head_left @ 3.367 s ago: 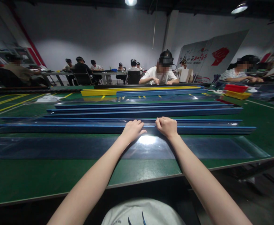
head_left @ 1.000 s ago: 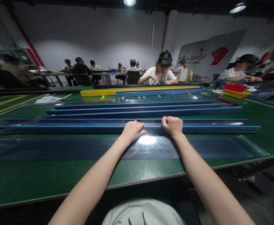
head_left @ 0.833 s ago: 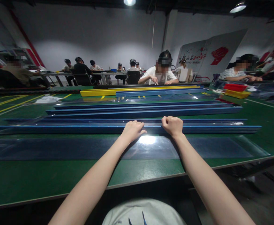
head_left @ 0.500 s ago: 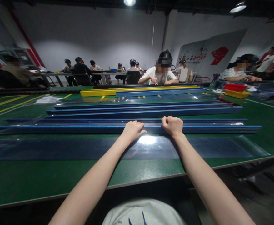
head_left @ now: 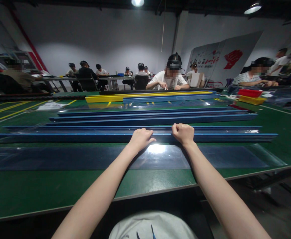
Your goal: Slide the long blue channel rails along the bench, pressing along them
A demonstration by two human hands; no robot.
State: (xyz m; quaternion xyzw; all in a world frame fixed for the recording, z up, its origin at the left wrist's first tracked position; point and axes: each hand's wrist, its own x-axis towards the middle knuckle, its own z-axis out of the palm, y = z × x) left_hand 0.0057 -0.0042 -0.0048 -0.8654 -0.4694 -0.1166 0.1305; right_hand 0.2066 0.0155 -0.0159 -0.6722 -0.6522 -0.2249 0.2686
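Note:
A long blue channel strip (head_left: 85, 137) with raised edges runs across the table in front of me. My left hand (head_left: 142, 137) is closed over its near edge, fingers curled to the far side and thumb on the near side. To the right, my right hand (head_left: 183, 133) grips the same edge in a fist. Both sets of fingertips are hidden behind the edge. Between the channel and me lies a clear plastic sheet (head_left: 60, 157), flat on the green table (head_left: 48, 189), with a bright light reflection near my hands.
Beyond are more blue channels (head_left: 155, 118), a yellow strip (head_left: 103, 99) and a white paper (head_left: 51, 105). At the right back sit a red tray (head_left: 250, 92) and a yellow tray (head_left: 252, 100). A co-worker (head_left: 171, 78) sits opposite; the table's edge (head_left: 160, 192) is near my body.
My hands and the blue channel stay in place. At the far right, a standing person in the background has shifted slightly.

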